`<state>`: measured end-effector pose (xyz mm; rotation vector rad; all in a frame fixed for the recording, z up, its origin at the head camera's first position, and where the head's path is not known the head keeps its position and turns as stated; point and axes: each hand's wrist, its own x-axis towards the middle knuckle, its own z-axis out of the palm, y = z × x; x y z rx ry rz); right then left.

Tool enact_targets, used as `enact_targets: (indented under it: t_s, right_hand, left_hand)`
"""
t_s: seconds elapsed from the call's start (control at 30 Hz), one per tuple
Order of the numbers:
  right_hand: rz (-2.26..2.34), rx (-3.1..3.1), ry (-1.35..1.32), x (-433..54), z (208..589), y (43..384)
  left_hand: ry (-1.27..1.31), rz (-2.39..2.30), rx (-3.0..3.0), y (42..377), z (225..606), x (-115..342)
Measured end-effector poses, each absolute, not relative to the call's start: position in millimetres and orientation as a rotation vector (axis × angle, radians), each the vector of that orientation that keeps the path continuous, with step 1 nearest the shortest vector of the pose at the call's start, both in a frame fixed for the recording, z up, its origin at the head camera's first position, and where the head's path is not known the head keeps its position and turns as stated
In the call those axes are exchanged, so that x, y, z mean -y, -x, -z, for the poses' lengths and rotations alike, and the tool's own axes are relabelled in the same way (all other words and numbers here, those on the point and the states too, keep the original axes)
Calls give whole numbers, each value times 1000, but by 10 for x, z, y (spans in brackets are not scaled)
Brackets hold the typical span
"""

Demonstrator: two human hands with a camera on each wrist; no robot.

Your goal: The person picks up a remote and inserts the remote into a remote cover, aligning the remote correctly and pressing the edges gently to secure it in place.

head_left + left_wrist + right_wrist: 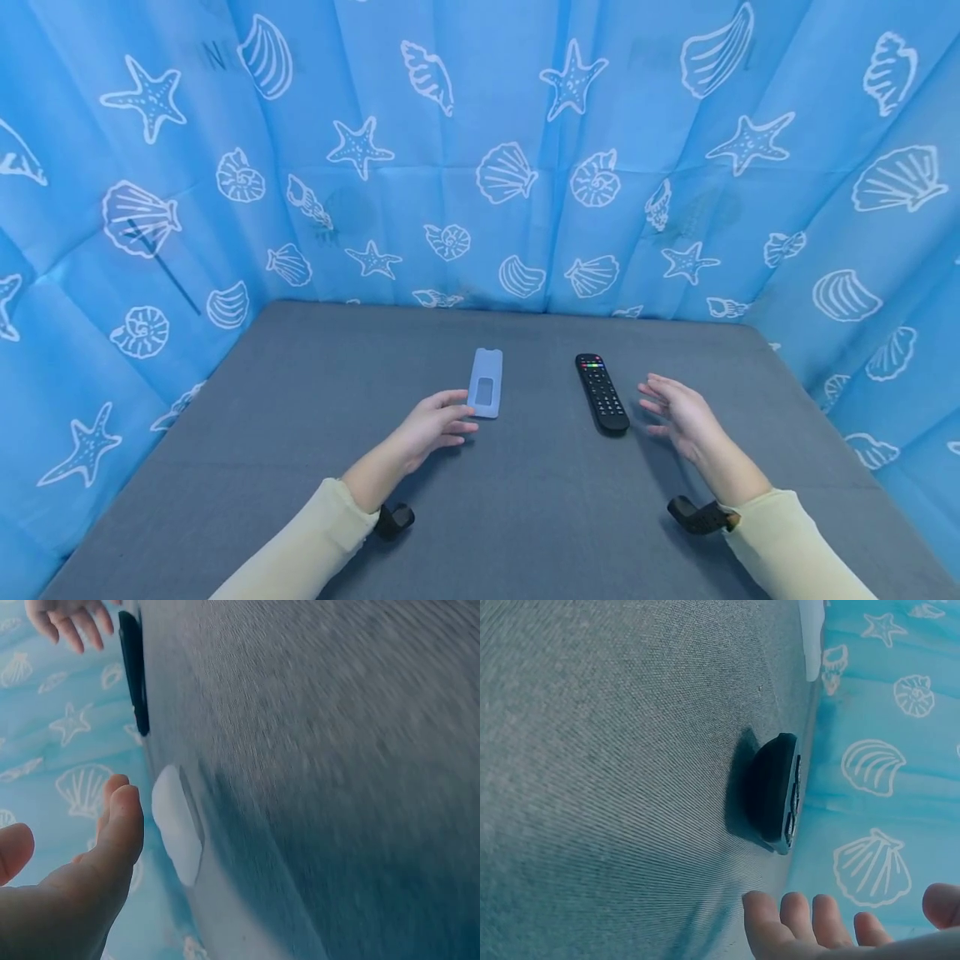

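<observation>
A slim pale-blue case (pixel 486 367), with a rectangular window near its close end and a notch at the far end, lies flat on the table. My left hand (pixel 435 429) is just left of it, fingers extended and overlapping its close corner in the head view. In the left wrist view the case (pixel 177 825) appears beyond the fingertips. To the right lies a black remote control (pixel 602 393), buttons up. My right hand (pixel 684 417) hovers beside the remote with relaxed, spread fingers and nothing in it. The right wrist view shows the remote (pixel 772 795) a little ahead of the fingertips.
The grey cloth-covered table (pixel 337 358) reaches back to a blue curtain (pixel 450 117) printed with white shells and starfish, which also runs down both sides. Each wrist carries a black strap mount, the left strap (pixel 393 521) and the right strap (pixel 701 515).
</observation>
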<state>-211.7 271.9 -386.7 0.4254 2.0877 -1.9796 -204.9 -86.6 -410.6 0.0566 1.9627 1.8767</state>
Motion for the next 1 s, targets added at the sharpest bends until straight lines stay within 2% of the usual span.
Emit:
enact_targets:
  t_s: [1.0]
  right_hand:
    - [2095, -1826, -496, -2701, 3903, 2142]
  left_hand:
    - [-109, -1917, -1830, 2091, 4153, 353]
